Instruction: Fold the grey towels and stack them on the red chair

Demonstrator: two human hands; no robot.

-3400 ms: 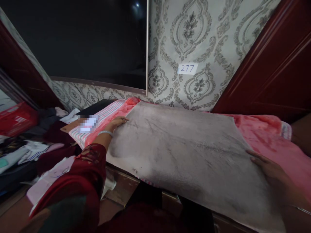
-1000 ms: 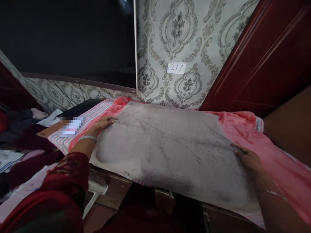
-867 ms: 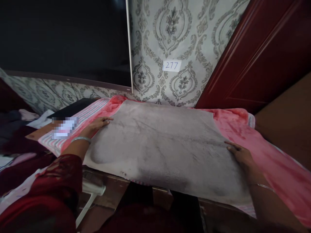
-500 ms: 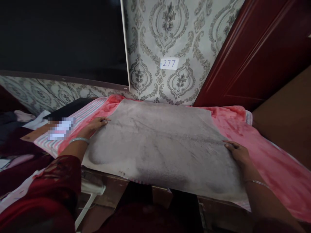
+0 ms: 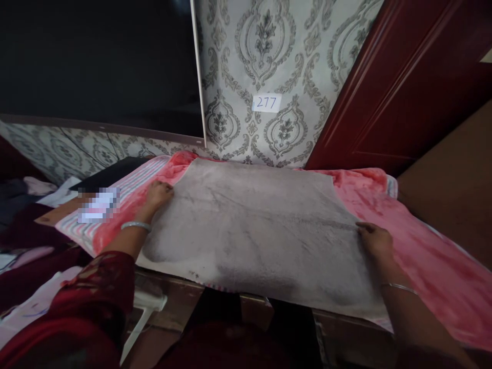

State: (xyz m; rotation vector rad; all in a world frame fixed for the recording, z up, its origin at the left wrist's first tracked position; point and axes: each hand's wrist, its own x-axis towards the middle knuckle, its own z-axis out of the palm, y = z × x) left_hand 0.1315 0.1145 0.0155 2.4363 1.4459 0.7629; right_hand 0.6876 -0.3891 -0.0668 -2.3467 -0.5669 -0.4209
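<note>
A large grey towel (image 5: pixel 246 220) with a soft nap lies spread almost flat over a pink blanket (image 5: pixel 415 241), with a few creases running across it. My left hand (image 5: pixel 159 195) is closed at the towel's left edge, its fingers curled on the border. On the opposite side, my right hand (image 5: pixel 374 241) pinches the right edge between thumb and fingers. A pale bangle sits on the left wrist and a thin one on the right. Small dark marks show near the towel's front left edge.
Behind the table is a patterned wall with a paper label (image 5: pixel 266 102) reading 277. A large dark screen (image 5: pixel 100 61) hangs at the left, above a blurred pale object (image 5: pixel 99 205). A dark red door (image 5: pixel 384 92) stands at right. White stool legs (image 5: pixel 142 312) show below.
My left hand has shifted slightly right and its fingers have curled in at the towel's edge. The towel's left side has moved a little inward. The right hand stays almost in place.
</note>
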